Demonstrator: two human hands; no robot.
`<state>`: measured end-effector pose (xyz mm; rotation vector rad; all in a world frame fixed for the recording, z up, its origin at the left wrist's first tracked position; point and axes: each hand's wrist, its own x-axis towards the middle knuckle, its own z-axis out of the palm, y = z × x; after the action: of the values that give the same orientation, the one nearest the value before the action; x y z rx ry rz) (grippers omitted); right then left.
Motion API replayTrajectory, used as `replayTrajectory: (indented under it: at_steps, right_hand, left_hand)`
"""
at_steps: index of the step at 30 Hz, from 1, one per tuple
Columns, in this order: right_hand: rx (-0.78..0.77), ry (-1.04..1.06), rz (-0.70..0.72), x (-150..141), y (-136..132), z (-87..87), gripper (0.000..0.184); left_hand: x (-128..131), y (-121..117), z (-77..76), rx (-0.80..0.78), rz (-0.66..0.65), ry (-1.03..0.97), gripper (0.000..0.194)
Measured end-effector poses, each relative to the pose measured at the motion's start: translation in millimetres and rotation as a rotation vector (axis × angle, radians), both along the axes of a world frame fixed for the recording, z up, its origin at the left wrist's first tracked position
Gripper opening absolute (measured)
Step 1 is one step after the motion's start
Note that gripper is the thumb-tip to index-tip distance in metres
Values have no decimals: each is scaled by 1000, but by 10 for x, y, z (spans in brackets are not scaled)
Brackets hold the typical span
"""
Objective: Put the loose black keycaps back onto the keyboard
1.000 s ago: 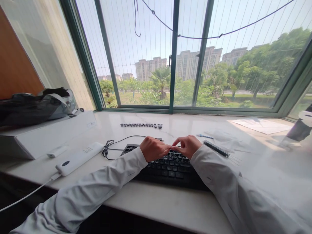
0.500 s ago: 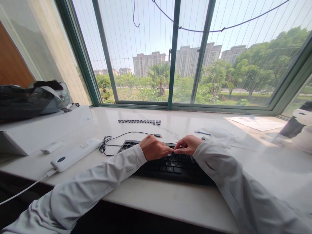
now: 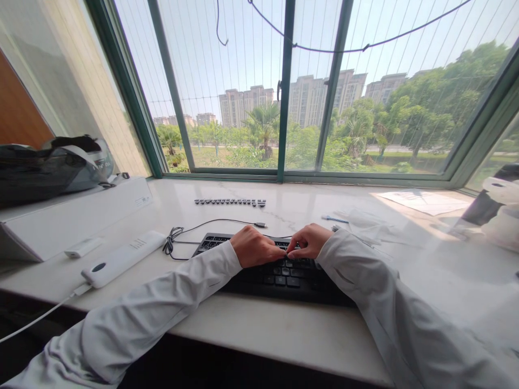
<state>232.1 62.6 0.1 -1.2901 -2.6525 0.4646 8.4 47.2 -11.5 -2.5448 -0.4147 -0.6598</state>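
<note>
A black keyboard (image 3: 284, 278) lies on the white stone sill (image 3: 284, 335) in front of me. My left hand (image 3: 257, 247) rests on its upper rows with the fingers curled into a pinch. My right hand (image 3: 310, 240) meets it fingertip to fingertip, also pinched. What the fingers grip is too small to make out. A row of small dark keycaps (image 3: 230, 202) lies further back on the sill. The keyboard's black cable (image 3: 190, 232) loops off to the left.
A white power bank (image 3: 121, 258) with a white cable and a small white stick (image 3: 83, 247) lie at the left, beside a white box (image 3: 73, 216) carrying a dark bag (image 3: 48, 167). A pen (image 3: 334, 219) and papers (image 3: 424, 202) lie at the right. Window frames close off the back.
The view has shifted slightly up and right. Both hands stay pinched together over the keyboard's upper rows, hardly moving.
</note>
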Motion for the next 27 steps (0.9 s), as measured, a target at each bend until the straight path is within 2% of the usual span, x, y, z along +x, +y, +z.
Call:
replayTrajectory:
  at_steps: [6, 10, 15, 17, 19, 21, 24, 27]
  right_hand:
    - [75, 0, 33, 0, 31, -62, 23]
    - [116, -21, 64, -6, -2, -29, 20]
    - [265, -216, 92, -83, -220, 138, 13]
    - [333, -353, 147, -137, -342, 212, 20]
    - [367, -468, 132, -199, -449, 273, 30]
    - [364, -546, 136, -260, -522, 313, 27]
    - [350, -604, 136, -320, -570, 331, 22]
    - [367, -571, 132, -298, -566, 325, 23]
  left_hand:
    - [-8, -76, 76, -95, -3, 94, 29]
    - [27, -163, 108, -179, 70, 96, 26]
    - [103, -213, 102, -196, 143, 107, 32]
    - [125, -224, 102, -178, 148, 130, 35]
    - [140, -234, 103, -163, 153, 147, 36]
    - [152, -241, 104, -153, 159, 162, 35]
    - [164, -247, 98, -151, 160, 173, 34]
    - [152, -238, 80, -146, 130, 139, 34]
